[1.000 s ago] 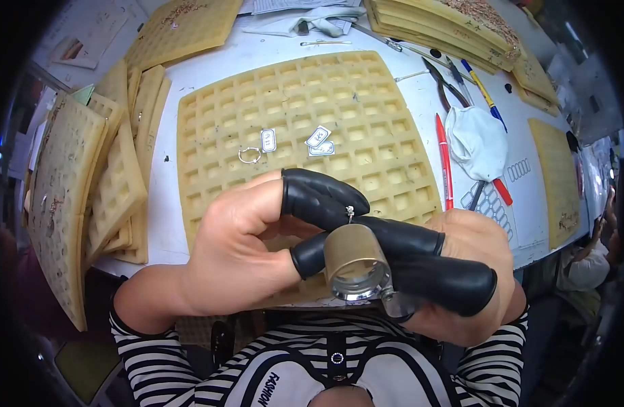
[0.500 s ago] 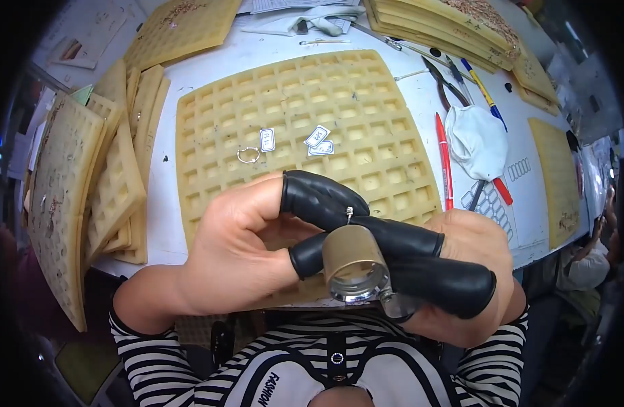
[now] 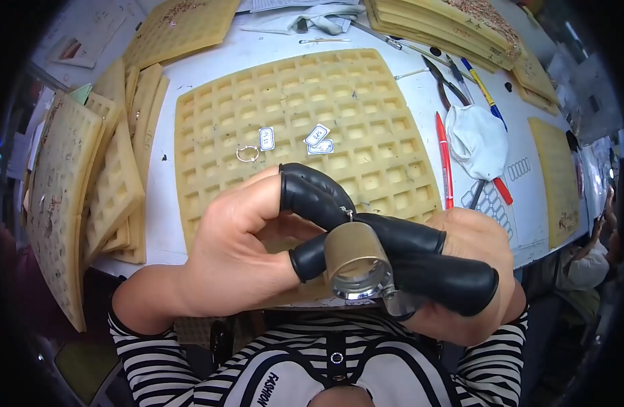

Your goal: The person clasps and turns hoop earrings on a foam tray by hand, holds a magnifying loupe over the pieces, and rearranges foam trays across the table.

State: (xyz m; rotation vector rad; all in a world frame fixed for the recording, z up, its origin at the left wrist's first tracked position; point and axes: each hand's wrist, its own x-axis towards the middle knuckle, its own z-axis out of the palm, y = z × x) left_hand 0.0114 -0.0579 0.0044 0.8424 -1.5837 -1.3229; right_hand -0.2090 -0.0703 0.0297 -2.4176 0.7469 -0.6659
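Observation:
Black rubber cots cover fingers of both hands. My left hand (image 3: 251, 230) is closed, its thumb and forefinger at a small silvery jewellery piece (image 3: 348, 213) behind the loupe. My right hand (image 3: 454, 271) is closed around the side of a metal loupe (image 3: 354, 254), whose lens faces down toward me. The jewellery piece is between the fingertips of the two hands. Beyond them lies a yellow compartment tray (image 3: 223, 108) with a thin ring (image 3: 247, 154) and small paper tags (image 3: 266, 138) on it.
Stacked yellow trays (image 3: 64, 169) stand at the left, more (image 3: 454, 34) at the back right. Pliers (image 3: 442, 81), a red pen (image 3: 444, 159), a blue-yellow pen (image 3: 483, 91) and a white cloth (image 3: 478, 139) lie right. Part of another person (image 3: 587, 261) shows far right.
The small jewellery piece has turned and tilted slightly to the left between my fingertips. My left fingertips and the loupe have shifted a little.

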